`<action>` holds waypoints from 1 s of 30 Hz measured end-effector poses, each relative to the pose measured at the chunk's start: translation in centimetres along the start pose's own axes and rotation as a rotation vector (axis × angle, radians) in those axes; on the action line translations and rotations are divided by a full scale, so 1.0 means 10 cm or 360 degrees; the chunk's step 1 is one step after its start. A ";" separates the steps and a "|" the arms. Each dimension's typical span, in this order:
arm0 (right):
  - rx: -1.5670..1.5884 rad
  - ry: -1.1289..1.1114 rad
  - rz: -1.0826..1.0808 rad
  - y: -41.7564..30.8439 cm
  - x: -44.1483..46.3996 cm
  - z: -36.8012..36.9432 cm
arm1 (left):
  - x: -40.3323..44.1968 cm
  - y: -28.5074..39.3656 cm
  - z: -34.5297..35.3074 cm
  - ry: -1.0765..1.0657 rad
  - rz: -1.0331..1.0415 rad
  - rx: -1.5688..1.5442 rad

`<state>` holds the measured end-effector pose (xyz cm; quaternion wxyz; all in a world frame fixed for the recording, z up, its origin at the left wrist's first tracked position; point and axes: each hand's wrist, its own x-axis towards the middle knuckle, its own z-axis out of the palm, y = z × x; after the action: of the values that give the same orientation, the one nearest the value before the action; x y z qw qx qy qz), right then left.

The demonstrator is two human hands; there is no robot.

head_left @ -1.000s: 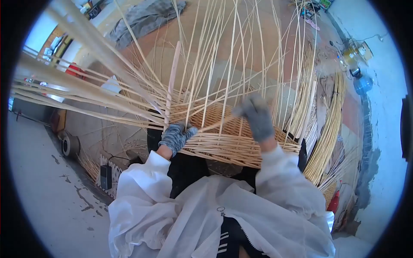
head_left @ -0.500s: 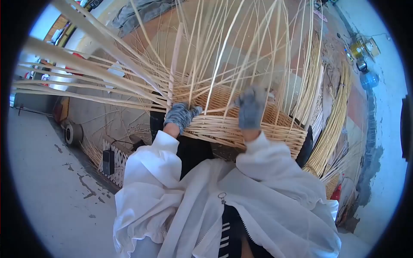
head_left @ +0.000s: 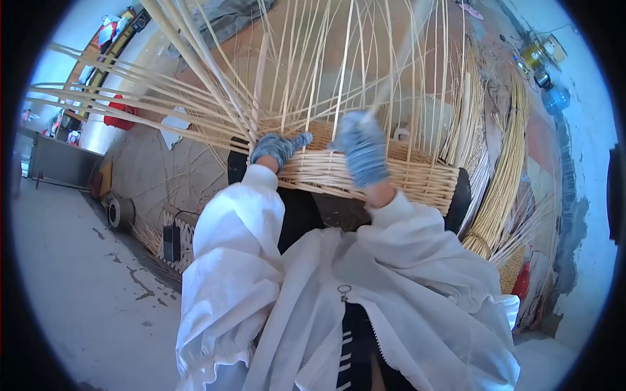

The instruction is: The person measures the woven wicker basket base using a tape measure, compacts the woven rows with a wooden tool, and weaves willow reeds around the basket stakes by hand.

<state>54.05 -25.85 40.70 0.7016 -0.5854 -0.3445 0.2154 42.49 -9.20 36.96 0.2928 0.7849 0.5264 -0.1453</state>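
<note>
A partly woven wicker basket (head_left: 365, 171) lies across my lap, with long pale stakes (head_left: 342, 72) rising from it and others fanning out to the left. My left hand (head_left: 280, 148), in a grey knitted glove, rests on the woven rim near the left corner, fingers closed on the wicker there. My right hand (head_left: 362, 148), in a matching glove, is over the middle of the rim. It is blurred and its fingers look curled at the weave; what they hold is too smeared to make out. A thicker pale stick (head_left: 261, 75) stands at the left corner.
Bundles of willow rods (head_left: 505, 176) lie on the floor at the right, near a red bottle (head_left: 521, 280) and a blue water jug (head_left: 555, 99). A black box (head_left: 171, 243) is at the left. Grey cloth (head_left: 222, 27) lies beyond the basket, and a red object (head_left: 120, 112) sits at the upper left.
My right hand has moved left and nearer my left hand, which still rests at the left corner. The pale rod stretched between the hands earlier is no longer distinct. The view has shifted.
</note>
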 end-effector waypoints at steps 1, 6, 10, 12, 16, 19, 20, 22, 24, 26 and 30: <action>0.1023 -0.0175 0.0335 0.41 0.19 -0.33 | -0.08 0.03 0.02 0.0145 -0.0026 -0.0020; 0.1499 0.0272 0.0692 0.53 0.26 -0.47 | -0.72 0.21 0.14 0.0908 0.1392 0.0646; 0.1616 0.0323 0.0879 0.80 0.25 -0.48 | -0.73 0.34 0.54 0.0373 0.1190 0.0975; 0.1648 0.0481 0.0730 0.86 0.07 -0.43 | -0.62 0.19 0.64 0.0511 0.1381 0.0993; 0.1515 0.0633 0.0492 0.45 -0.38 -0.31 | -0.77 0.12 0.69 0.0587 0.1450 0.0994; 0.1359 0.0663 0.0398 0.13 -0.76 -0.18 | -0.94 -0.10 0.69 0.0822 0.1776 0.0724; 0.1359 0.0682 0.0377 0.11 -0.80 -0.15 | -0.90 -0.12 0.70 0.0817 0.1780 0.0719; 0.1380 0.0651 0.0291 0.31 -0.76 -0.15 | -0.78 -0.14 0.71 0.0784 0.1881 0.0594; 0.1740 0.0536 0.0314 0.48 -0.59 -0.26 | -0.70 0.04 0.58 0.0679 0.1724 0.0418; 0.1657 0.0566 0.0322 0.61 -0.65 -0.34 | -0.58 0.22 0.48 0.0036 0.0993 0.0098; 0.1613 0.0411 -0.0056 0.67 -0.65 -0.99 | -0.16 0.29 0.46 -0.0443 0.1224 -0.0320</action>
<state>57.63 -35.60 31.90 0.9371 -0.1885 -0.1175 0.2691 44.81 -14.02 35.06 0.4691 0.8646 0.1622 -0.0781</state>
